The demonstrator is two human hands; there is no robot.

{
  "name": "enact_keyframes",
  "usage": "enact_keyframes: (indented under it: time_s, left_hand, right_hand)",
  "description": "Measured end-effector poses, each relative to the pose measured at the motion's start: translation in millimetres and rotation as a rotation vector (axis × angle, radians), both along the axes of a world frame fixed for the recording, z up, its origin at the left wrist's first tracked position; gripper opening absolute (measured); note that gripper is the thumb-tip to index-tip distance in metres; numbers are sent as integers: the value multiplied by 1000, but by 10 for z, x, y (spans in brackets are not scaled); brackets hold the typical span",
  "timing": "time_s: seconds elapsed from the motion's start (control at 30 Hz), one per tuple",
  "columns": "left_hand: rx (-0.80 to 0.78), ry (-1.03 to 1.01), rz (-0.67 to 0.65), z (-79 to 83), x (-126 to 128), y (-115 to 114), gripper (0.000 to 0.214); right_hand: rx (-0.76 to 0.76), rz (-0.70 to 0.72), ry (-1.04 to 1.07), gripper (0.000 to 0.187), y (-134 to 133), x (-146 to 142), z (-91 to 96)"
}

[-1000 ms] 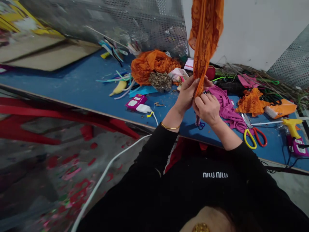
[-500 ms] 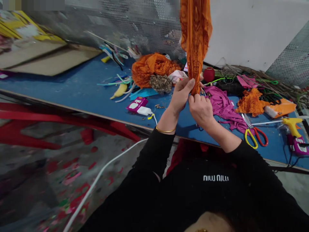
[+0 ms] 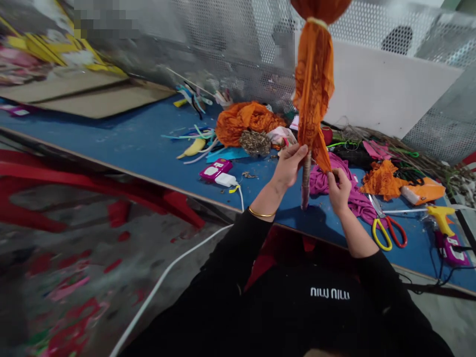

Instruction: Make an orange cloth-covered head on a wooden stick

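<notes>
An upright stick (image 3: 305,181) stands on the blue table (image 3: 137,141), draped with orange cloth (image 3: 313,94) tied near the top by a pale band. My left hand (image 3: 291,162) is closed around the stick and cloth at mid-height. My right hand (image 3: 338,186) is just to the right, fingers pinched on the lower edge of the orange cloth. Both sleeves are black; a gold bangle is on my left wrist.
Magenta fabric (image 3: 349,191) lies behind my hands. Scissors with yellow and red handles (image 3: 386,230), a yellow glue gun (image 3: 441,218), orange cloth scraps (image 3: 381,178), a crumpled orange pile (image 3: 245,121), a pink power strip (image 3: 215,169) and twigs litter the table. Red chairs stand at left.
My right hand has come off the stick and moved right, pinching the cloth's lower edge. The bare lower stick now shows. The view tilted up, revealing the tied top.
</notes>
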State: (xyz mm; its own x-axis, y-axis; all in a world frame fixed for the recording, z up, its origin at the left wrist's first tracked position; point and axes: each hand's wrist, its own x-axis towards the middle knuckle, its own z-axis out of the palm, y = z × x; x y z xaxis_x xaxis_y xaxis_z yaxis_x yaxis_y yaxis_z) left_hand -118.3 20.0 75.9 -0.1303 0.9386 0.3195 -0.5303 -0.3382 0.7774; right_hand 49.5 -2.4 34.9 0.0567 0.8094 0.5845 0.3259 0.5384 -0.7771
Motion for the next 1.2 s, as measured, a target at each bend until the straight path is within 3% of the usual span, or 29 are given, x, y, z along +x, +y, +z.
enact_keyframes:
  time_s: [0.07,0.2,0.37,0.57,0.87,0.97,1.1,1.2]
  left_hand:
    - [1,-10,-19,15,78,3,49]
    - [-9,-47,2,73,242,-3,48]
    - [11,-116,-52,108,345,3,53]
    - [59,-27,-195,122,402,-93,53]
    - [156,-3,-162,127,480,-157,50]
    - [157,-2,-132,106,450,-163,47]
    - [115,25,-31,86,447,-158,46]
    - [129,62,20,78,509,-156,41]
  right_hand:
    - [-63,3,17,29,98,110,13]
    - [-90,82,-220,28,183,263,106]
    - [13,57,-385,20,60,227,39]
    - [294,-129,-692,27,9,65,-115]
    - [240,-119,-767,29,65,100,-120]
    - [145,-11,-535,29,36,190,11]
    - [7,31,124,38,143,151,482]
    - [-31,267,207,49,306,-51,859]
